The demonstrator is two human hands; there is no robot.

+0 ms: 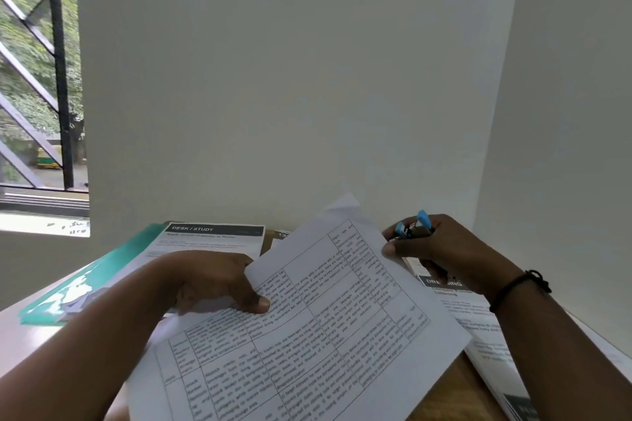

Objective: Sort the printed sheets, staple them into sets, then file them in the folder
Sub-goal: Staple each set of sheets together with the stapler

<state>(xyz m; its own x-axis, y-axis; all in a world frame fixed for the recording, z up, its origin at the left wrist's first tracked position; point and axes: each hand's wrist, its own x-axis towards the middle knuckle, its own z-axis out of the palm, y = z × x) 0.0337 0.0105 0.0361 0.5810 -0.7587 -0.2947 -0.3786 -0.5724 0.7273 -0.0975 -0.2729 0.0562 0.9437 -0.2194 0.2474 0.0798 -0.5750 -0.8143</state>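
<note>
My left hand (219, 280) holds a set of printed sheets with a table on them (307, 328), thumb on top near their left edge, lifted and tilted above the desk. My right hand (441, 246) grips a small blue stapler (413, 227) at the sheets' upper right corner. A green folder (85, 280) lies on the desk at the left, with a sheet headed "DESK / STUDY" (212, 239) on top of it. More printed sheets (478, 325) lie under my right forearm.
The wooden desk (444, 396) stands against a white wall, with a second white wall close on the right. A barred window (37, 79) is at the far left. A black band sits on my right wrist.
</note>
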